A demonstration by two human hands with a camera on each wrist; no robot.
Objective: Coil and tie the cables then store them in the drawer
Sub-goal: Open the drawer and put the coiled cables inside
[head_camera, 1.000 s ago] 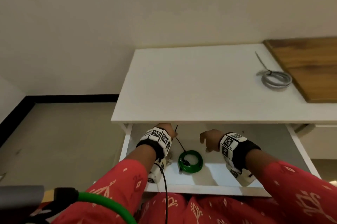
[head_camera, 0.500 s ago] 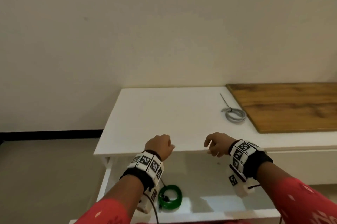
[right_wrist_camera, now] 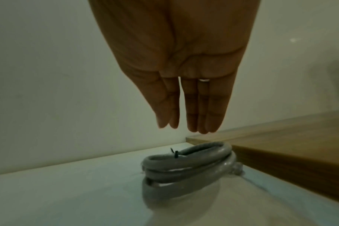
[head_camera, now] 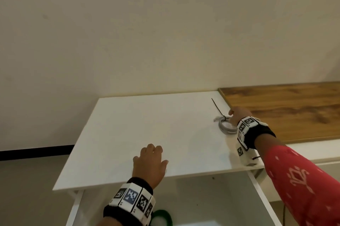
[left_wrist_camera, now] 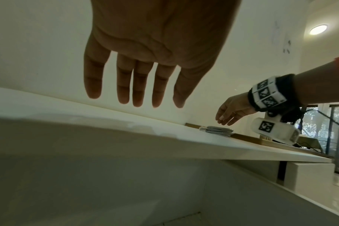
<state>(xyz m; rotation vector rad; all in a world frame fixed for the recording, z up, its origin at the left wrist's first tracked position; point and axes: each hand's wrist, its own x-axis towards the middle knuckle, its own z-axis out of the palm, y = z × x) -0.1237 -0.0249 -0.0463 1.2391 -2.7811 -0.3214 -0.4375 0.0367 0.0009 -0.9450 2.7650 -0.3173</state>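
A grey coiled cable (head_camera: 226,126) (right_wrist_camera: 186,165) (left_wrist_camera: 277,131) bound with a black zip tie (head_camera: 218,109) lies on the white tabletop (head_camera: 147,124) beside a wooden board. My right hand (head_camera: 237,116) (right_wrist_camera: 192,107) hovers just above it, fingers straight and together, holding nothing. My left hand (head_camera: 150,163) (left_wrist_camera: 133,85) hangs over the table's front edge, fingers spread and empty. A green coiled cable (head_camera: 161,217) lies in the open drawer (head_camera: 257,192) below, half hidden by my left wrist.
The wooden board (head_camera: 287,109) covers the right side of the surface, its edge right next to the grey coil. A cream wall stands behind the table. Grey floor lies to the left.
Both hands have come up out of the drawer, leaving the green coil there. My right hand has reached far right to the grey coil; the left moved over the tabletop edge.
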